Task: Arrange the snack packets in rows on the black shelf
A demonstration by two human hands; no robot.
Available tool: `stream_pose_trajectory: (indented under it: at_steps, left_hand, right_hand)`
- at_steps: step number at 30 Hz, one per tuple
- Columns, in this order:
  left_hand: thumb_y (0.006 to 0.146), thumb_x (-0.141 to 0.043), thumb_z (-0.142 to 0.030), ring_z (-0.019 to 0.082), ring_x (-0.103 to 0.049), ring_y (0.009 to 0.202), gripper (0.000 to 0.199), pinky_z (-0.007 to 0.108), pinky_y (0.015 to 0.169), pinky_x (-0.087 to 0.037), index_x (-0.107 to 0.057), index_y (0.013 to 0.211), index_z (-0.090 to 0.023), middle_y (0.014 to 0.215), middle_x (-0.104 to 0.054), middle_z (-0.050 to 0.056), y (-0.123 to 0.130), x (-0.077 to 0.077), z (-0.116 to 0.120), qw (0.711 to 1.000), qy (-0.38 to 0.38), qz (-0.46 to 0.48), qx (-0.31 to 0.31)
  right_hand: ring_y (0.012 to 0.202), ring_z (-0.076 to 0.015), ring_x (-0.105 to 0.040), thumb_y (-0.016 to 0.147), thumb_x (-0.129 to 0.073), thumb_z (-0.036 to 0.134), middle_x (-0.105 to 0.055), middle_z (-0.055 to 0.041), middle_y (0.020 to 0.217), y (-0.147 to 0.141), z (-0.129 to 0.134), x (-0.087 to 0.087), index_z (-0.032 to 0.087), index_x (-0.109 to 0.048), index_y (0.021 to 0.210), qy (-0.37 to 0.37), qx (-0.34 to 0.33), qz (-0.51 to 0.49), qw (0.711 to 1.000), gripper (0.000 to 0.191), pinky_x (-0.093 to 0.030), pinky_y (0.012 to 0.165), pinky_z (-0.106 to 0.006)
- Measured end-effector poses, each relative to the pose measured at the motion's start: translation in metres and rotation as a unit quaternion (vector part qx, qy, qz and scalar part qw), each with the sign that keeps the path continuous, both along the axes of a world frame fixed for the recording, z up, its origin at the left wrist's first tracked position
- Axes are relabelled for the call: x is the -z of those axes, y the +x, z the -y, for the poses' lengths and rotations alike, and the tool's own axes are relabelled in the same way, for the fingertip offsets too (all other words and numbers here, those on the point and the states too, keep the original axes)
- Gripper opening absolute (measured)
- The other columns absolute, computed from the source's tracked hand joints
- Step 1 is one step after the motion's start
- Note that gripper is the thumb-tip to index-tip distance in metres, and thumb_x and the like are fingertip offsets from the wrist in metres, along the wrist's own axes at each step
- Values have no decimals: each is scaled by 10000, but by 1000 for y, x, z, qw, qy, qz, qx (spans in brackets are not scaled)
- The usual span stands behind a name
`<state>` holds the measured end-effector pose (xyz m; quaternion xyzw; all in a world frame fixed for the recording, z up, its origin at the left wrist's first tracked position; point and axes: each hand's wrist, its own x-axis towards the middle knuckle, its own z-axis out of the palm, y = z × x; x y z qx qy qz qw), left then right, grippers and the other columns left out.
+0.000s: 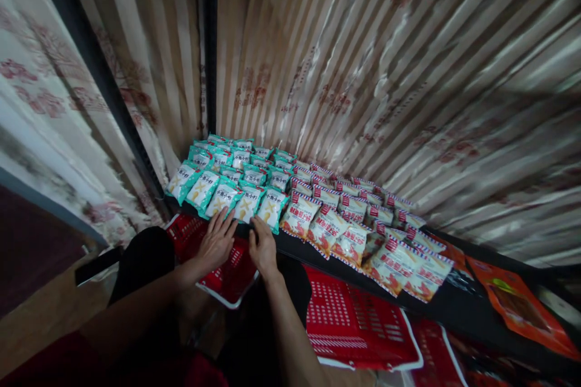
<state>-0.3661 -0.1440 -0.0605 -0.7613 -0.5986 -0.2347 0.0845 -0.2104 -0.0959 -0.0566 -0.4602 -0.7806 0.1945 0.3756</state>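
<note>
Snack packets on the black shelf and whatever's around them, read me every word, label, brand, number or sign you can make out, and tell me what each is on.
"小鱼小虾": on the teal packets, in dark characters.
"鱼": on the white packets, within larger red lettering; the rest is too blurred to quote surely.
Orange packet: its markings are too blurred to read.
Curtain: red print, unreadable.
No number is legible.

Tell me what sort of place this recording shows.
Likely a small shop, or a display set up like one: teal-edged snack packets and striped-edge packets sit in rows on a black shelf, with red baskets below.
</note>
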Motion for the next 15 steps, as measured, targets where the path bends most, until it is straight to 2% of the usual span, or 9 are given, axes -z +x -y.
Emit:
stream_pose_trajectory:
  at_steps: [15]
  left_hand:
    - [816, -482, -203, 293, -40, 1418, 457, 507, 1143, -171, -510, 1260, -98, 1495, -287, 123, 6, 2, -1, 998, -32, -31, -37]
  right_hand:
    - [1198, -226, -508, 886, -391, 226, -577, -169, 1248, 1, -2, 4, 95, -597, 1183, 2, -27, -26, 999, 384, -410, 1024, -419]
